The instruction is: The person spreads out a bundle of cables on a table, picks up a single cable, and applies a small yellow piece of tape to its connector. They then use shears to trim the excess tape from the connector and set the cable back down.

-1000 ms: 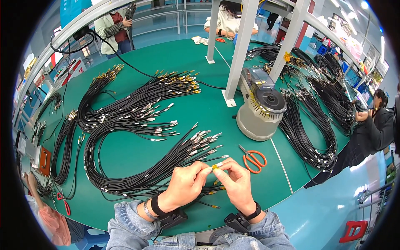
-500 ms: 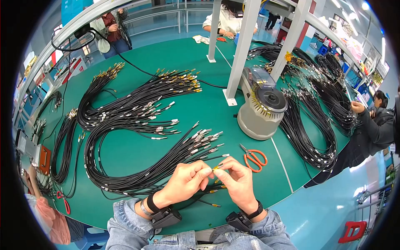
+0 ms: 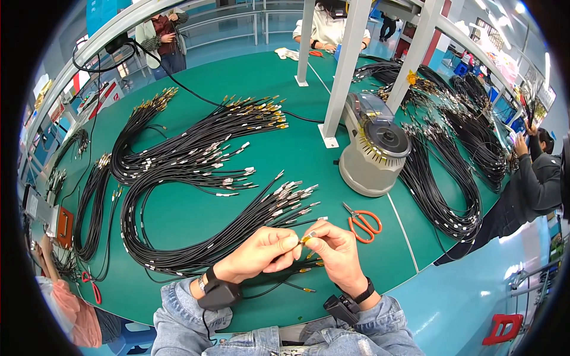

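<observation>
Pinching a small yellow label point(image 3: 306, 239) between both sets of fingertips at the near edge of the green table point(image 3: 178, 219). Left hand point(image 3: 264, 254) closed on it from the left, thumb against forefinger; right hand point(image 3: 337, 252) closed on it from the right, fingers curled over the top. Label appears to sit at the end of a thin black cable point(image 3: 270, 283) that trails down and left under the hands — exact join hidden by the fingers. Both wrists banded, denim cuffs at the lower edge.

Step in hand, by judgement: wrapping or pressing the label round the cable end. Next move likely calls for a firm, even pinch with the cable kept straight, then a free hand to set the piece aside.

Just beyond the fingers: fanned bundle of black cables point(image 3: 196, 249) with silver tips, looping left. Right of the hands, near but apart: orange-handled scissors point(image 3: 363, 222). Farther back: second looped bundle with gold tips point(image 3: 208, 142), grey tape dispenser point(image 3: 374, 148) beside a white post point(image 3: 344, 65). Far right: more cable bundles point(image 3: 451, 190), a seated person in dark clothing point(image 3: 531, 178). Far edge — other people at work.
</observation>
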The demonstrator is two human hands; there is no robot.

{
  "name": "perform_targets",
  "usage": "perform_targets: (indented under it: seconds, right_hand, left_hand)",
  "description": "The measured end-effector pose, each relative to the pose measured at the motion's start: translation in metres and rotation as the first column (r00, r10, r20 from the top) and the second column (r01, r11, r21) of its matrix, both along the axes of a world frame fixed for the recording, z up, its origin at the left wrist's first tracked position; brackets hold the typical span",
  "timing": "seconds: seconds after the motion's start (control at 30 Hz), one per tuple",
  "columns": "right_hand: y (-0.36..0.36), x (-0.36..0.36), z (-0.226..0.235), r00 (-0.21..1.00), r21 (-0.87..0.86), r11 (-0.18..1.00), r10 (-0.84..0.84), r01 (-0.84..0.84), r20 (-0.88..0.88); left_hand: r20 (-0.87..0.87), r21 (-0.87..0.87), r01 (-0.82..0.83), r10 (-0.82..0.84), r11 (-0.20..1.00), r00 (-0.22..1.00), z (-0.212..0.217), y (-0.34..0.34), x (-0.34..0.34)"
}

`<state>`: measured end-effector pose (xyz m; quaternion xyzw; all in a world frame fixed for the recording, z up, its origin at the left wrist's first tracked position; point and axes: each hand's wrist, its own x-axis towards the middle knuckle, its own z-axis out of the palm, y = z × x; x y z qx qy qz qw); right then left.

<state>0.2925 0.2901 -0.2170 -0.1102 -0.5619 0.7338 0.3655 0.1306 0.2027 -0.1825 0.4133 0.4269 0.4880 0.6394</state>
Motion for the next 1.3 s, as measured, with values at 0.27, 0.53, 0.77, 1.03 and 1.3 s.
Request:
perform_targets:
  seconds: [0.27,0.53,0.77,1.03,1.3]
  right_hand:
    - [0.001,-0.001,0.011,0.999,-0.011,0.999,-0.051,0.051,0.003]
    - [-0.001,-0.001,0.01,0.987,-0.096,0.988,-0.106,0.118,0.124]
    - [-0.003,0.002,-0.002,0.991,-0.045,0.997,-0.059,0.065,0.116]
    - [0.027,0.026,0.001,0.928,0.345,0.934,-0.211,0.098,0.307]
    - [0.119,0.057,0.031,0.739,0.205,0.762,-0.647,0.614,0.19]
  left_hand:
    - [0.215,-0.081,0.04,-0.021,0.996,0.976,-0.006,0.005,-0.003]
    - [-0.174,0.084,-0.132,0.145,0.988,0.974,-0.01,0.003,0.014]
    - [-0.231,0.119,-0.134,0.158,0.984,0.96,-0.008,0.0,0.016]
    - [-0.312,0.241,-0.184,0.256,0.953,0.915,-0.019,0.006,0.019]
    - [-0.756,0.601,0.1,0.524,0.793,0.392,-0.062,0.018,0.019]
